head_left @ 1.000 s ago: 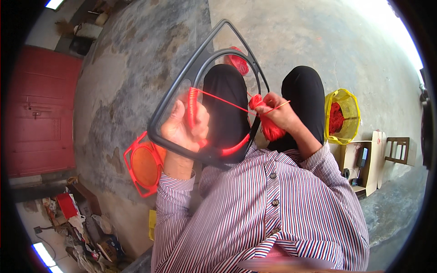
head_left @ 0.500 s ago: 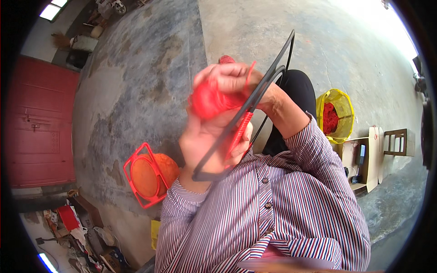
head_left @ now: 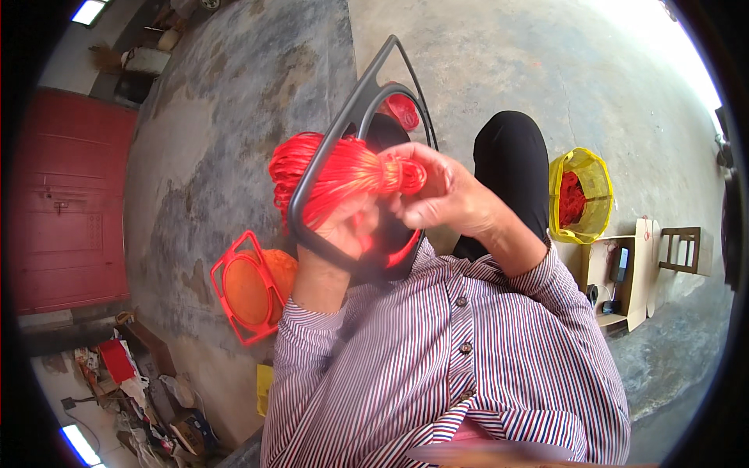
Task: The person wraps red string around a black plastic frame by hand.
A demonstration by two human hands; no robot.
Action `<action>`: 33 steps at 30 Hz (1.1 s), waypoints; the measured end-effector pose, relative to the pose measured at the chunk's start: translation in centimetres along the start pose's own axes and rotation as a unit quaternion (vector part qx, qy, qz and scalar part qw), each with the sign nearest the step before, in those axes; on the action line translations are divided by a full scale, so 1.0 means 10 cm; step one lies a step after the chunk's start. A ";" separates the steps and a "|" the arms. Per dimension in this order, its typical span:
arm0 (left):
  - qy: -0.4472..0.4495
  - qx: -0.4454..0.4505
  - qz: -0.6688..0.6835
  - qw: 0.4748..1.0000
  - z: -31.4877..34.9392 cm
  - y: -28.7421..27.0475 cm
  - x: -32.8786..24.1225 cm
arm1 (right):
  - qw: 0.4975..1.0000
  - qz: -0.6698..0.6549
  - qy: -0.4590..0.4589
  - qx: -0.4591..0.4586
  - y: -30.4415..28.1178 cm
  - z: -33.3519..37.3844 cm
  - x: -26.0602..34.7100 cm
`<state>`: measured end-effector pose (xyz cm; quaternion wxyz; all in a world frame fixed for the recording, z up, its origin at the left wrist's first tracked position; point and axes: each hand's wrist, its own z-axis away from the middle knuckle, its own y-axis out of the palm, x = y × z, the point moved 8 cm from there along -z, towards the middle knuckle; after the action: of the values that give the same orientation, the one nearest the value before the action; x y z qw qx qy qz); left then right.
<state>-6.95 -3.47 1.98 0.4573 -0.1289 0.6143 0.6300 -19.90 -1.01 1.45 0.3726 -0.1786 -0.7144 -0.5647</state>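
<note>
A thick looped bundle of glossy red cord (head_left: 312, 175) lies across my left hand (head_left: 343, 228), which is closed around its underside. My right hand (head_left: 452, 195) has its thumb and fingers curled at the bundle's narrow, bound end. Around my left wrist and the cord stands a black triangular frame with an inner ring (head_left: 312, 183), tilted upright. Part of the frame's lower edge shows red and is blurred. My left fingers are partly hidden by the cord and frame.
At left on the concrete floor is an orange round thing in a red frame (head_left: 253, 288). A red round object (head_left: 402, 111) sits ahead, behind the black frame. To the right are a yellow basket (head_left: 605, 195) holding red cord, an open cardboard box (head_left: 644, 273) and a small wooden stool (head_left: 683, 249).
The black frame has swung left and more upright. The red cord, earlier a blurred clump between my hands, is now a spread bundle pointing left, and my right hand has shifted lower to its bound end.
</note>
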 end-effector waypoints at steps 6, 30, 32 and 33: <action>-0.006 -0.054 0.087 0.995 -0.09 0.17 -0.01 | 0.945 0.183 -0.266 -0.053 0.08 0.10 0.62; 0.000 0.079 -0.008 0.997 0.00 -0.22 -0.36 | 0.596 0.793 0.120 -0.032 -0.79 0.18 -0.58; 0.059 0.074 -0.030 0.995 0.03 -0.10 -0.37 | 0.793 0.591 0.055 -0.135 -0.96 0.11 -0.46; 0.054 0.079 -0.029 0.995 0.04 -0.03 -0.32 | 0.861 0.481 0.056 -0.154 -0.98 0.02 -0.42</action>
<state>-4.83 -4.49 4.19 0.4501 -0.1443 0.6821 0.5580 -23.81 -3.06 -8.20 0.6054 -0.5231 -0.4216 -0.4267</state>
